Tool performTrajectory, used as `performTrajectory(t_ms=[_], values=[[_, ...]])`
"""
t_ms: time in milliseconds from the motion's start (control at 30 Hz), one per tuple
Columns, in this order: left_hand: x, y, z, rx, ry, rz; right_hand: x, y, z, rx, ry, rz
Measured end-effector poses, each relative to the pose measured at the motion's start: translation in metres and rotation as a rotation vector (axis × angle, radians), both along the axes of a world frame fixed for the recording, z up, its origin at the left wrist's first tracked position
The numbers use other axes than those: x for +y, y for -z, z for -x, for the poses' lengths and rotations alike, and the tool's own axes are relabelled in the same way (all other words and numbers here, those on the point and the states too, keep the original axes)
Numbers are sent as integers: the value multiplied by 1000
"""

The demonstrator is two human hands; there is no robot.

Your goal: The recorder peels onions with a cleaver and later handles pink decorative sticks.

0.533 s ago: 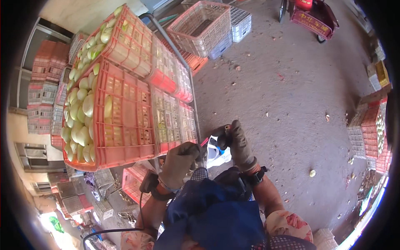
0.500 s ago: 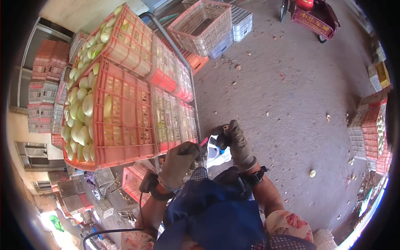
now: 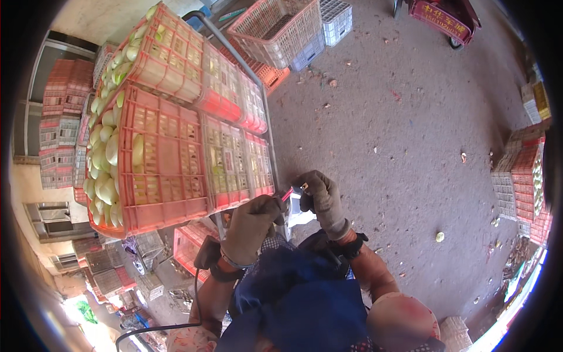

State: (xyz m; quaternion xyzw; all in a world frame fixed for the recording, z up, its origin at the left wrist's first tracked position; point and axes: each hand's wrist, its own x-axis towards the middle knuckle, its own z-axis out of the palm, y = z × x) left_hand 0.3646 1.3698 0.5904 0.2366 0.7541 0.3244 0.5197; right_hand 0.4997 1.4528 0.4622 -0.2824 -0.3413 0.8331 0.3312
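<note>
My left hand [image 3: 249, 229], in a grey-brown work glove, is closed with its fingertips pinched together. A thin pink stick-like thing [image 3: 287, 194] pokes out from those fingertips toward the right hand; its kind is too small to tell. My right hand [image 3: 325, 205], gloved alike, is curled close by on the right, a small tan-tipped thing [image 3: 305, 186] showing at its fingers. What else sits inside that grip is hidden. Below and between the hands is a white bag-like thing [image 3: 300, 214], partly covered.
Stacked red-and-white crates [image 3: 164, 170] of pale green, onion-like vegetables [image 3: 105, 188] stand at left on a metal-framed cart [image 3: 258, 82]. An open crate [image 3: 275, 35] sits beyond. A maroon cart [image 3: 446, 20] is far right; more crates [image 3: 524, 182] line the right. Scraps litter the concrete floor [image 3: 375, 117].
My right hand has turned and moved left, closer to the left hand. The dark thing seen at its fingers is less visible now. The crates have shifted slightly left in view.
</note>
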Motion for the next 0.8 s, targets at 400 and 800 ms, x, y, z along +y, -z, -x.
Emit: performTrajectory(t_ms=[400,800], values=[[-4,20,-8,88,271,-67,-12,11,-11,-114,90,8],[-3,44,-38,-54,321,125,-45,-4,-85,-372,187,50]])
